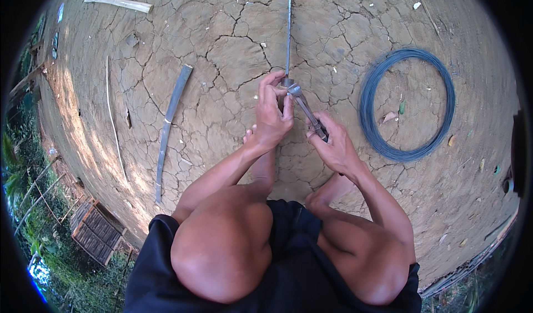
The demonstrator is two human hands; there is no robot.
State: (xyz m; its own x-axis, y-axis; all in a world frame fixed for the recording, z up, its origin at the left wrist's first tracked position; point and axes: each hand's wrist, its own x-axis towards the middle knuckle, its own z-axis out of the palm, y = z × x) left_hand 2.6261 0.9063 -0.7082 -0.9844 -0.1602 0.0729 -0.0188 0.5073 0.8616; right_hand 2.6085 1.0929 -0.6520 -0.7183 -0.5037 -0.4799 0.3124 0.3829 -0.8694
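My left hand (272, 106) has its fingers curled round the near end of a long, thin grey metal strip (288, 32), which points straight away from me. At that end is a short dark collar (287, 82), partly hidden by my fingers. My right hand (336, 148) grips the dark handles of metal pliers (307, 110), closed round them. Their rounded head lies right against the collar, beside my left fingertips. Whether the jaws bite on something is too small to tell.
A coil of dark wire (368, 113) lies on the cracked earth at right. To the left are a flat grey strip (169, 125), a thin stick (112, 116) and a pale wood piece (118, 3). Beyond the ground's left edge stand plants and a small tiled roof (95, 232).
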